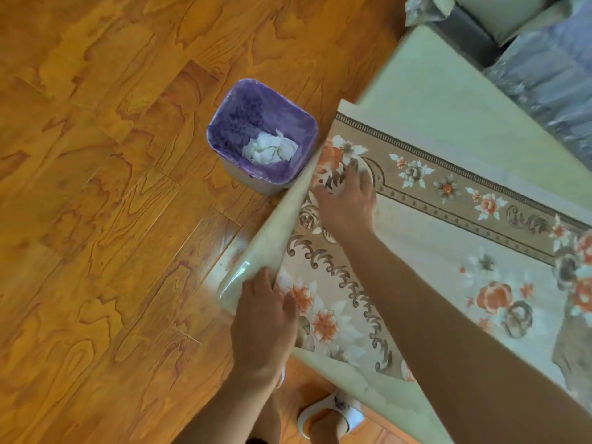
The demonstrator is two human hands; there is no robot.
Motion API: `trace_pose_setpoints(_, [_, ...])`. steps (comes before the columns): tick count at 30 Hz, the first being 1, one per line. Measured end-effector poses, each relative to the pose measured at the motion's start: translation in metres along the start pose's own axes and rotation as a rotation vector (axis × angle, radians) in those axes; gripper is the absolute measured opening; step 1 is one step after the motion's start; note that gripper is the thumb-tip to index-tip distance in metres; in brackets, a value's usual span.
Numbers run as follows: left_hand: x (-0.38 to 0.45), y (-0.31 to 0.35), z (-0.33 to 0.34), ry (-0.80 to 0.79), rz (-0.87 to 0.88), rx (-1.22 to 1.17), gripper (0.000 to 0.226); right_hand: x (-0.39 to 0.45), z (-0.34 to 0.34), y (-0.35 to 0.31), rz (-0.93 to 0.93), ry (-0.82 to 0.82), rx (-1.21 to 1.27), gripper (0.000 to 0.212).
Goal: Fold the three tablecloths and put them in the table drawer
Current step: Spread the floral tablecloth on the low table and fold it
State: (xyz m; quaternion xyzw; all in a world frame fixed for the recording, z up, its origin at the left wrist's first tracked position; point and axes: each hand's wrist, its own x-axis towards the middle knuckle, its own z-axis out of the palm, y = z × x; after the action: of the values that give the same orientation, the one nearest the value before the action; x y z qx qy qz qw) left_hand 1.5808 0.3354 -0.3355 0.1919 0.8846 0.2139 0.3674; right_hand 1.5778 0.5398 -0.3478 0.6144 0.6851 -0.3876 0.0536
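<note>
A floral tablecloth (426,251) with orange flowers, grey scrolls and a brown border lies over the pale table (432,100). Its left end is curled over, showing a glossy cream underside (272,232). My left hand (262,318) grips the near end of that curled edge. My right hand (347,193) presses on the cloth at the far end of the curl, fingers spread and bent over the edge. Only this one cloth shows, and no drawer is in view.
A grey waste bin (261,136) with a purple liner and crumpled white paper stands on the wooden floor (96,187), touching the cloth's edge. A white slipper (333,415) is below the table. Plastic-wrapped furniture (544,68) sits at the top right.
</note>
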Motion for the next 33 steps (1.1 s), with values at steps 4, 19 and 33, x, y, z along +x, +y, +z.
trace_pose_setpoints(4, [0.010, -0.008, -0.017, -0.151, -0.129, 0.083, 0.025, -0.044, -0.024, 0.061, 0.042, 0.069, 0.080, 0.052])
trace_pose_setpoints(19, [-0.031, 0.009, -0.020, -0.445, -0.509, -0.675, 0.019, -0.184, -0.029, 0.232, 0.022, -0.023, -0.156, 0.069])
trace_pose_setpoints(33, [-0.148, 0.228, 0.003, -0.897, 0.481, -0.456, 0.039, -0.224, -0.153, 0.214, 0.118, 0.479, 0.821, 0.020])
